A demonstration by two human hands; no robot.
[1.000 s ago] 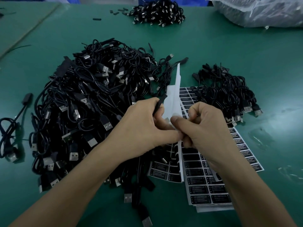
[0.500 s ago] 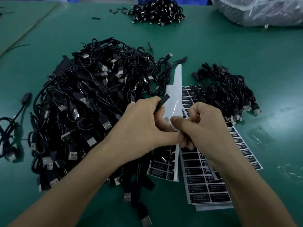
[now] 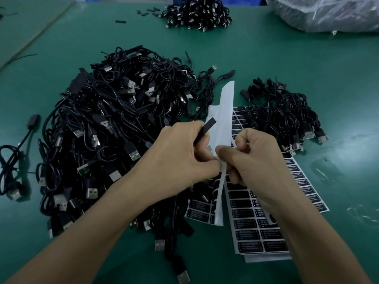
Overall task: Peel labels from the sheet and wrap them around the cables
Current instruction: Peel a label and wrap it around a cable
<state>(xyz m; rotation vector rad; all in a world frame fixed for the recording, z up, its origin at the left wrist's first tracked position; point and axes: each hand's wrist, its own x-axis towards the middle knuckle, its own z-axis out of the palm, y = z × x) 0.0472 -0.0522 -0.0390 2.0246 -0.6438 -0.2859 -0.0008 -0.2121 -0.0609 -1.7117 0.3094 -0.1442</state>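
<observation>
Left hand just left of frame centre, right hand at its 3 o'clock, thumbs nearly touching. Left fingers are curled round a cable; its black block end sticks out of the fist toward 1 o'clock. Left thumb also presses on the held sheet. The held sheet is lifted off the bench and folded back, white backing facing the camera. Its tip points to 12 o'clock and its printed lower part hangs toward 6 o'clock between the wrists.

Right fingers are curled in, thumb and forefinger pinching the held sheet's edge where the hands meet. Cannot tell if a single label is lifted there; the spot is covered by the thumbs.

More label sheets lie flat on the bench under the right forearm, stacked and fanned, running from 12 to 5 o'clock of the right hand. They carry black labels with white print; the text is too small to read.

Big cable pile at 9–10 o'clock of the left hand, a tangle of USB plugs, touching the left wrist area. Small cable pile at 1 o'clock of the right hand, overlapping the top of the flat sheets. Far cable pile at 12 o'clock, frame top. Clear plastic bag at top right, 1–2 o'clock. Lone cable at the 9 o'clock frame edge, apart from the big pile. A few small black bits lie at 11 o'clock near the far pile.
</observation>
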